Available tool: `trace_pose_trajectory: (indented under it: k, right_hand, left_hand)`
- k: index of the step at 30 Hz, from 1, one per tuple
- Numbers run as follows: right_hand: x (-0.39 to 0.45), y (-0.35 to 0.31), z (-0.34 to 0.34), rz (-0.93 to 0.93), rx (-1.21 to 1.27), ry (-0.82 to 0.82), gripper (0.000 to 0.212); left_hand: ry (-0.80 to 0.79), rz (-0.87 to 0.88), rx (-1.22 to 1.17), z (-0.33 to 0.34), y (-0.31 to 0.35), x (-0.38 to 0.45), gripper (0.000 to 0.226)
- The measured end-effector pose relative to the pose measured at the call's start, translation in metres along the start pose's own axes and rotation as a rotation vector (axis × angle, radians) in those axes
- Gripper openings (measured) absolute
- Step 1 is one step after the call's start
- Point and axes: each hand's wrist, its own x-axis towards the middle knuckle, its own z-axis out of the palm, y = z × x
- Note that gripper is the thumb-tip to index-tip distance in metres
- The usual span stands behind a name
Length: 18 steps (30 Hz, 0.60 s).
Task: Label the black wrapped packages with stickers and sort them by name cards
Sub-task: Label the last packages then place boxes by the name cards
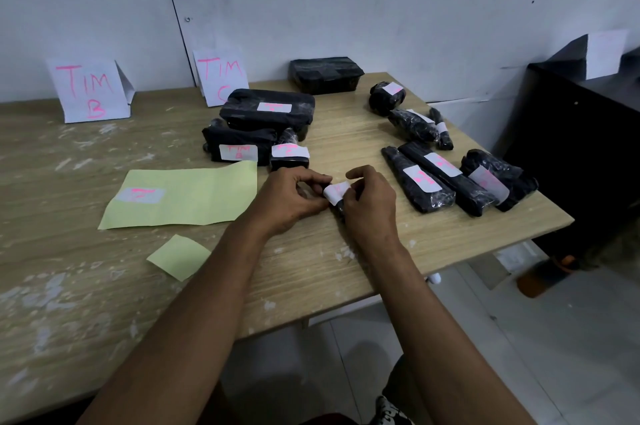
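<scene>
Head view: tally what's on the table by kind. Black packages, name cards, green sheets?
Black packages: 11, one gripped by left hand and right hand
Name cards: 2
Green sheets: 2
Total: 15

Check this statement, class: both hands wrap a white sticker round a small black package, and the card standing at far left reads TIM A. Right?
Not quite. In the head view the far-left card reads TIM B. The rest holds: left hand and right hand wrap the white sticker round the small black package.

A bare packing workroom: scuffed wooden table [104, 303], plain white wall [381, 2], handwritten name cards [90, 89].
</scene>
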Motion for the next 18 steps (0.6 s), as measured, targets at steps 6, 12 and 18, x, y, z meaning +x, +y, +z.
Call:
trace_pose_trajectory:
  k: [6, 12, 18]
  right_hand:
    - [-0.0004, -0.0016, -0.0012, 0.014, 0.005, -0.008, 0.027]
    - [-0.0033, -0.0058, -0.0031, 0.022, 0.046, -0.021, 0.043]
    - [-0.0005, -0.0014, -0.0014, 0.015, 0.01, -0.018, 0.029]
  left_hand:
    - [-0.008, -0.018, -0.008, -0.0007, 0.001, -0.0014, 0.04]
    - [-0.057, -0.035, -0.035, -0.0034, 0.0013, -0.0015, 0.038]
    - [0.002, -0.01, 0.009, 0.0005, 0.0012, -0.0011, 0.031]
